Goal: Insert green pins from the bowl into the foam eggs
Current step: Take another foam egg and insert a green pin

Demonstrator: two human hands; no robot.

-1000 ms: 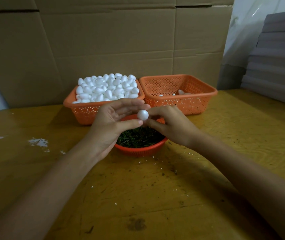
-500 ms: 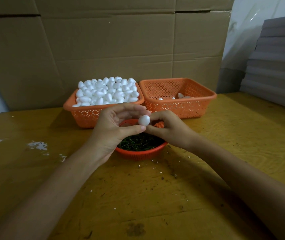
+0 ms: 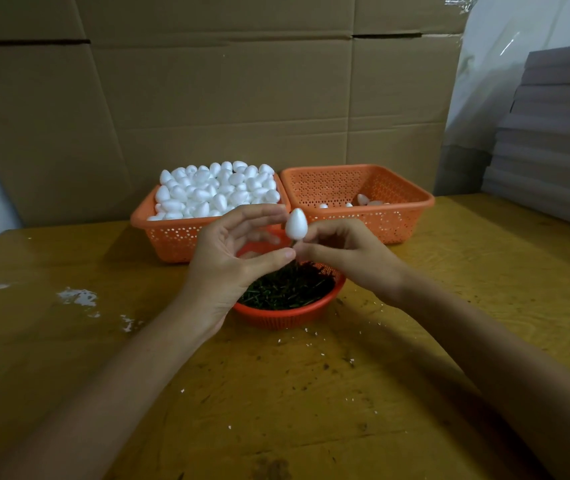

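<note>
The foam egg [image 3: 296, 222] is now standing upright on its pin [image 3: 294, 244] above the bowl [image 3: 287, 315], no longer showing end-on; the right hand [image 3: 349, 252] is pinching the pin while the left hand [image 3: 231, 258] is opening, suggesting insertion is finished.

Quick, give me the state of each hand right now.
Left hand: fingers spread open, thumb tip by the thin pin under the white foam egg; grip cannot be told.
Right hand: closed, pinching the egg's pin.

Over the red bowl [image 3: 287, 315] of green pins [image 3: 287, 287], the right hand [image 3: 349, 259] pinches a pin bearing a white foam egg [image 3: 296, 223] — point up. The left hand [image 3: 231, 258] curls beside it, thumb tip near the pin.
</note>
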